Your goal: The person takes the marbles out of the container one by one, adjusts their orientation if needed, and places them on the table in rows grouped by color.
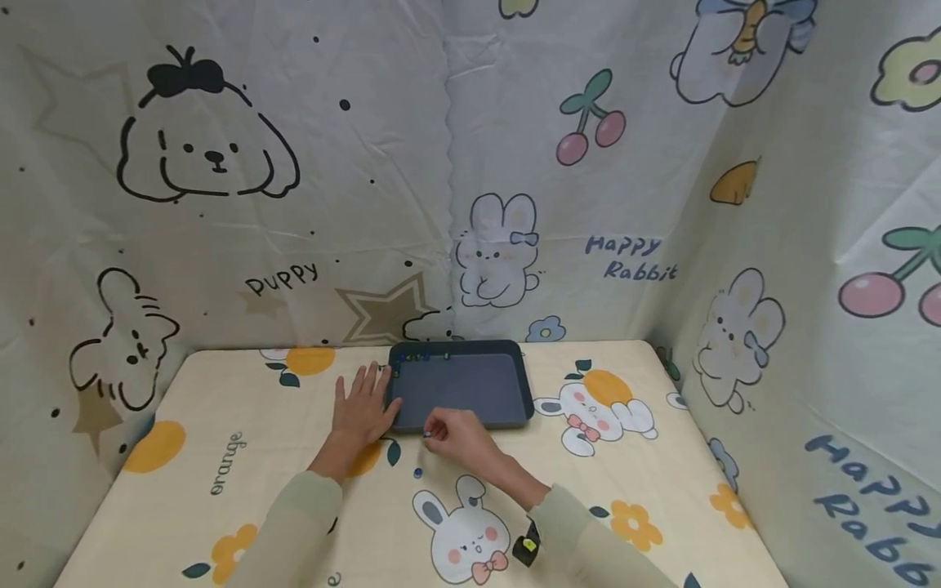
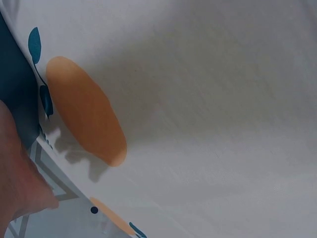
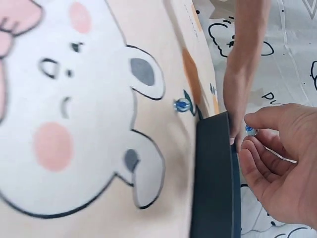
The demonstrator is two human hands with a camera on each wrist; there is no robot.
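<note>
your left hand lies flat on the table, fingers straight & spread, gripping nothing; its thumb side touches the left rim of the dark tray. in the left wrist view you only see a bit of that hand at 8 o'clock, over the printed cloth w/ an orange blob. your right hand sits at the tray's near edge, at 6 o'clock of it, fingers curled, thumb & forefinger pinching a small blue-and-clear bead. the right wrist view shows it better: the bead is between the fingertips of the right hand, just above the tray rim. a 2nd bead, blue, lies loose on the table at 7 o'clock of the right hand, near it but apart; in the right wrist view it sits on the cloth just beside the tray corner. a few more small beads, green & blue, lie inside the tray along its far edge, at 11 o'clock of it. both sleeves are pale green. cartoon-print sheets hang behind & to the sides.
</note>
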